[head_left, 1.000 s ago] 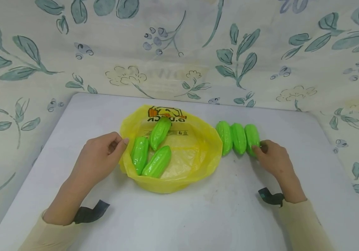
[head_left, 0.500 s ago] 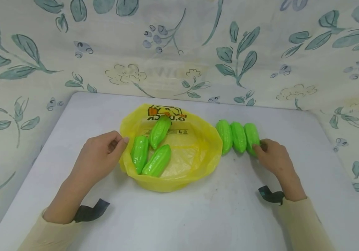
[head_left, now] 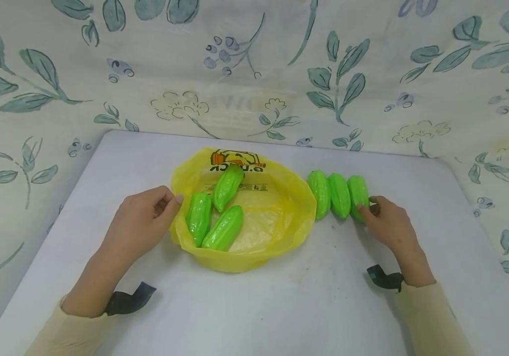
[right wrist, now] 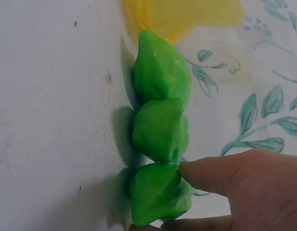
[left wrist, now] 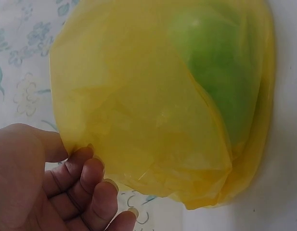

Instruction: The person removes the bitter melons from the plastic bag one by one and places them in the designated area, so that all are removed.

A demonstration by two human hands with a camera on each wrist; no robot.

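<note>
A yellow plastic bag (head_left: 263, 232) lies spread open on the table, and three glossy green bitter melons (head_left: 224, 228) rest inside it toward its left side. At the bag's left rim, my left hand (head_left: 143, 217) pinches the plastic between thumb and fingers; the left wrist view shows the bag's thin wall (left wrist: 129, 120) at the fingertips, with a green shape behind it. To the bag's right, three more bitter melons stand side by side in a row. My right hand (head_left: 388, 220) grips the rightmost bitter melon (right wrist: 158, 192), thumb on one side and a finger on the other.
The white tabletop (head_left: 281, 306) carries a few small dark specks. Behind it and at the sides hangs a pale cloth (head_left: 276, 59) with leaf and berry prints. Black straps (head_left: 131, 299) show at both wrists. The leftmost melon (head_left: 318, 195) of the row is right beside the bag's rim.
</note>
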